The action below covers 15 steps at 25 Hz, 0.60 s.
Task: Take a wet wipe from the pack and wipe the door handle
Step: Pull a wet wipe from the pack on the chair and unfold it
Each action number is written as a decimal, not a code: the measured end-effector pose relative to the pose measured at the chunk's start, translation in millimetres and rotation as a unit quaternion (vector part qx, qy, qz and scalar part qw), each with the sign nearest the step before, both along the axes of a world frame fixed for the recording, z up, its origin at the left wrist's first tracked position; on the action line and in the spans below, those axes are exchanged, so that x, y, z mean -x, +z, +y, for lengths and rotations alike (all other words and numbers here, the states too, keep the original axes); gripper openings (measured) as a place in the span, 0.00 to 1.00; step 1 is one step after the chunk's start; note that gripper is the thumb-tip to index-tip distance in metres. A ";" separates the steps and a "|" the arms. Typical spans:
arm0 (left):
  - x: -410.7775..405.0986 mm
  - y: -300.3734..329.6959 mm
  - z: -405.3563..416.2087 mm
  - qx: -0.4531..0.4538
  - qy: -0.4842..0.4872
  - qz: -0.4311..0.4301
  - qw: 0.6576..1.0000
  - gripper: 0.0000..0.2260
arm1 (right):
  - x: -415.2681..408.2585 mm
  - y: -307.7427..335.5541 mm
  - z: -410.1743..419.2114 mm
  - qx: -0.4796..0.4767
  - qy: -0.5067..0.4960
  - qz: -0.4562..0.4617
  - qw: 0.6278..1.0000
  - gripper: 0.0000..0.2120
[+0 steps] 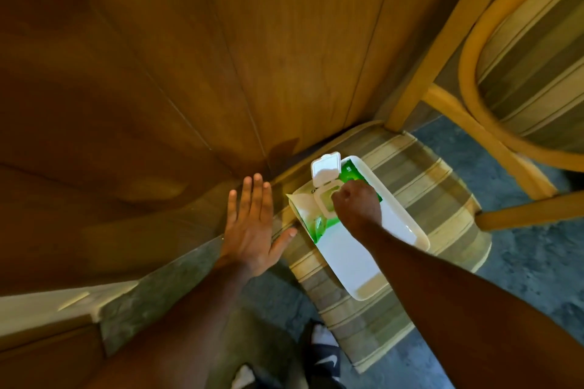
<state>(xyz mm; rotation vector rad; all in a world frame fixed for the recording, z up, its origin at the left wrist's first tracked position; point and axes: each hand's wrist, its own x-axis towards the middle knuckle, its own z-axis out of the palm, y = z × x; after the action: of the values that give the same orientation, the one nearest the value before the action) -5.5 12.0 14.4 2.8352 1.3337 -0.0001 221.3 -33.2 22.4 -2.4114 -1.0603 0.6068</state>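
- Green-and-white plastic wet wipe pack (319, 215) lies on a white rectangular tray (357, 262), its white flip lid (325, 167) standing open towards 12 o'clock.
- Tray sits on the striped cushioned chair seat (420, 186), at 3 o'clock from the brown wooden door (189, 57).
- Right hand (357, 202) is down on the pack's opening, grip curled together; whether it pinches a wipe, I cannot tell.
- Left hand (252, 224) hangs flat at 9 o'clock of the pack, grip spread apart, holding nothing.
- Second wooden chair (505, 73) stands at 2 o'clock.
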 end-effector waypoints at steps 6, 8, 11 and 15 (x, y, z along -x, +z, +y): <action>35.6 207.9 41.7 -0.081 0.055 -0.153 0.983 0.40 | 36.3 228.5 54.8 -0.339 -0.068 0.310 0.886 0.10; 47.6 308.8 63.3 -0.135 0.067 -0.232 0.961 0.36 | 70.1 328.4 85.0 -0.375 0.034 0.369 0.850 0.12; 91.6 457.6 80.2 -0.228 0.053 -0.328 0.915 0.27 | 134.4 465.0 112.2 -0.432 0.176 0.392 0.793 0.11; 163.1 595.1 78.6 -0.254 0.051 -0.483 0.836 0.13 | 209.7 586.3 113.9 -0.473 0.298 0.414 0.718 0.06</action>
<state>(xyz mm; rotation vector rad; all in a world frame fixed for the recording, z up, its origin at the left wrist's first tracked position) -168.6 90.6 609.6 2.3442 1.2724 1.7363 11.6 80.8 608.6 -0.7167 -1.2397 0.9085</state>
